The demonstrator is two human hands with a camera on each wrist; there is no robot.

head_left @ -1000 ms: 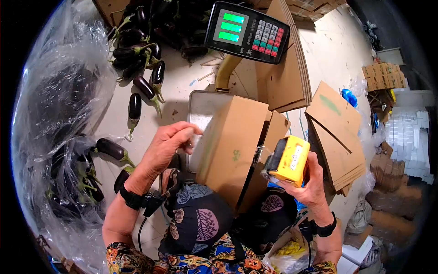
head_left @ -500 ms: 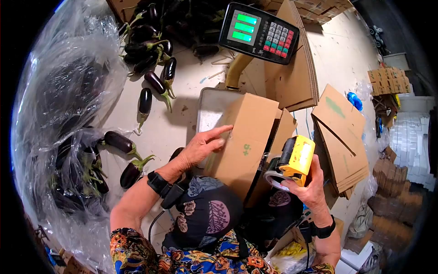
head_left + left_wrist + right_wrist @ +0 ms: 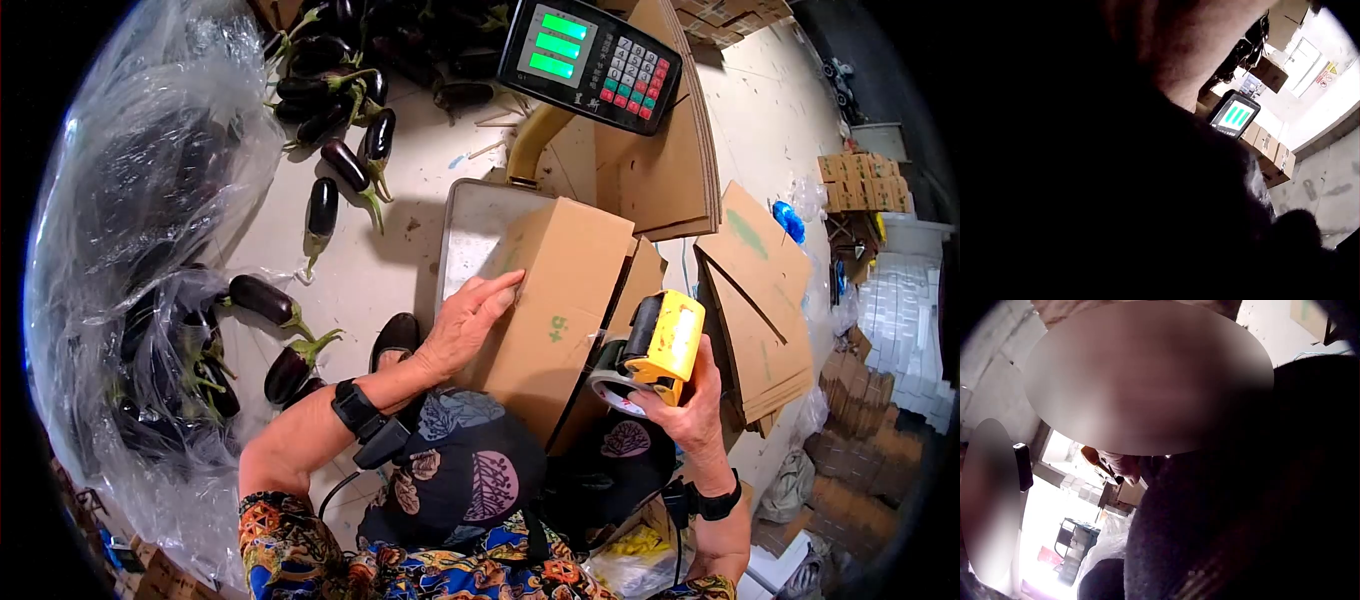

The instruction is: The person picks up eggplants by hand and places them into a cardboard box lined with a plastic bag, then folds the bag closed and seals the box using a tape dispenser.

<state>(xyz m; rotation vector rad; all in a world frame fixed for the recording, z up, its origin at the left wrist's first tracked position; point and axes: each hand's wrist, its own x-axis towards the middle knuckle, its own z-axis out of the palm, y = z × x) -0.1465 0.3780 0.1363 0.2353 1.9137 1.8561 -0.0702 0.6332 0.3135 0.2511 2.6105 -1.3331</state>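
Note:
A cardboard box (image 3: 570,290) stands tilted on the metal scale plate (image 3: 475,225), between the person's knees. The left hand (image 3: 468,325) lies against the box's left side, its fingers extended and touching the cardboard. To the right of the box, the right hand (image 3: 692,400) grips a yellow tape dispenser (image 3: 675,340) with a roll of clear tape (image 3: 617,388) at its lower left. A strip of tape seems to reach from the dispenser to the box. In the right wrist view the hand (image 3: 1121,465) shows only small and dim.
The scale display (image 3: 592,60) rises behind the box. Eggplants (image 3: 345,165) lie on the floor at left beside clear plastic sheeting (image 3: 160,200). Flat cardboard sheets (image 3: 755,310) are stacked at right, with more upright sheets (image 3: 655,150) behind the scale.
The left hand has moved right from beside the box onto its side, and its fingers have straightened. The right hand keeps hold of the dispenser, which has turned slightly, showing the tape roll.

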